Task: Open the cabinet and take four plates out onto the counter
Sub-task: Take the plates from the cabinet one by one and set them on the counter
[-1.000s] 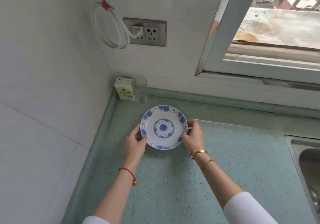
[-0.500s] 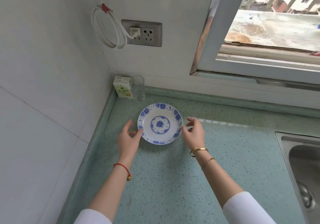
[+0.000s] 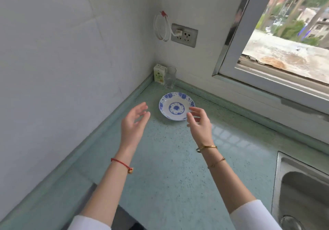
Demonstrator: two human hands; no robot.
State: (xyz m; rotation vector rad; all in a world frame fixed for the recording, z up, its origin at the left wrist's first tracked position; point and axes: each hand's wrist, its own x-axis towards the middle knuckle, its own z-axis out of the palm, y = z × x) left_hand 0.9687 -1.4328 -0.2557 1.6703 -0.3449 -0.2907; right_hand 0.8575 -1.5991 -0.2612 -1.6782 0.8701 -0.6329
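Observation:
One white plate with a blue flower pattern (image 3: 175, 106) lies flat on the green speckled counter (image 3: 169, 172), near the corner of the walls. My left hand (image 3: 134, 124) hovers to the plate's left, fingers relaxed and apart from it, holding nothing. My right hand (image 3: 200, 123) hovers at the plate's near right rim with loosely bent fingers, also holding nothing. The cabinet is out of view.
A small carton (image 3: 159, 74) and a clear glass (image 3: 170, 77) stand in the corner behind the plate. A wall socket (image 3: 185, 35) with a coiled white cable is above. A steel sink (image 3: 302, 192) lies at the right, a window frame (image 3: 235, 39) above it.
Both hands set the plate down on the counter, let go of it and drew back towards me. The view has swung to the left.

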